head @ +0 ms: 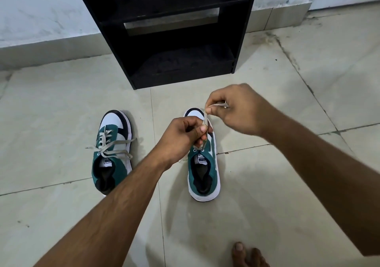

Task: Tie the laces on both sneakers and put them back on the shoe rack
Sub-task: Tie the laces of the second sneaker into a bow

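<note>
While both hands work above the right sneaker (203,163), no knot is visible on it yet; judged mid-tie, first shoe uncertain.

Obs:
- Left hand (181,137): clenched, thumb + fingers pinching the lace (205,118) just above the top eyelets.
- Right hand (236,108): pinching the other part of same lace, raised nearer the toe end. Lace runs taut-ish between the two pinches.
- Right sneaker flat on floor (267,215), toe pointing at rack (174,40), near rack's front edge but not touching.
- Left sneaker (113,149) well apart to the left, also toe-to-rack. Its laces look crossed w/ ends splayed over both sides; cannot tell if knotted or just loose.
- Rack shelves dark; bottom shelf looks free, contents hard to read.
- Bare foot (246,254) at bottom edge of view.

Risks (judgement):
1. Lace flat + short in grip → could slip from either pinch when forming loop; restart needed.
2. Nobody holds the shoe down → upward pull may lift or twist it.
3. Uneven pull → one end too short for a bow.
4. Left sneaker's trailing ends may snag or drag when carried to rack if not tied properly.
</note>
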